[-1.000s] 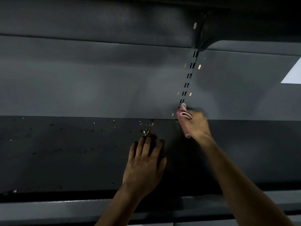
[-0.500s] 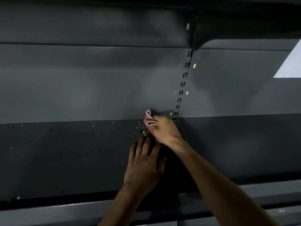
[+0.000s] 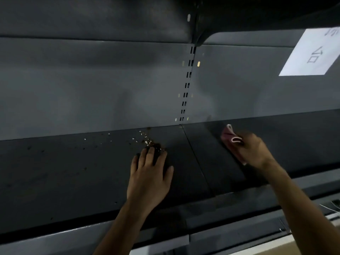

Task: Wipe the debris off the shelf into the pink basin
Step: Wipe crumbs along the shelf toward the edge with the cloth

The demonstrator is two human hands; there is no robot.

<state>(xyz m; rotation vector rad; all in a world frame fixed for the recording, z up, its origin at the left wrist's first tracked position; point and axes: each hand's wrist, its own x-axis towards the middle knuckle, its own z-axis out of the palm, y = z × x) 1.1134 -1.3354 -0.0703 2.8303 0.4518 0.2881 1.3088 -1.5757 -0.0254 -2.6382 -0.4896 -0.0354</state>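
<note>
Dark shelf [image 3: 64, 172]: debris [image 3: 149, 141] heaped at the fingertips of the flat, spread left hand [image 3: 150, 173]; right hand [image 3: 255, 150] pinching a folded pink cloth [image 3: 230, 138] well to its right; basin unseen, so a brisk sweep could scatter debris past it.

Two bare hands are showing: one left hand [image 3: 150, 178] at 6 o'clock and one right hand [image 3: 254, 150] toward 4 o'clock. One folded pink cloth [image 3: 230, 137] is sitting in the right hand, at 3 o'clock. One dense heap of debris [image 3: 147, 141] is lying near the centre toward 8 o'clock, with loose crumbs trailing toward 9 o'clock, too small and too many to count. Two shelf panels are meeting at one seam: a left panel [image 3: 73, 172] and a right panel [image 3: 285, 144]. One slotted upright [image 3: 186, 89] is rising toward 12 o'clock, carrying two columns of slots. One white paper sign [image 3: 312, 52] is hanging at 2 o'clock.
</note>
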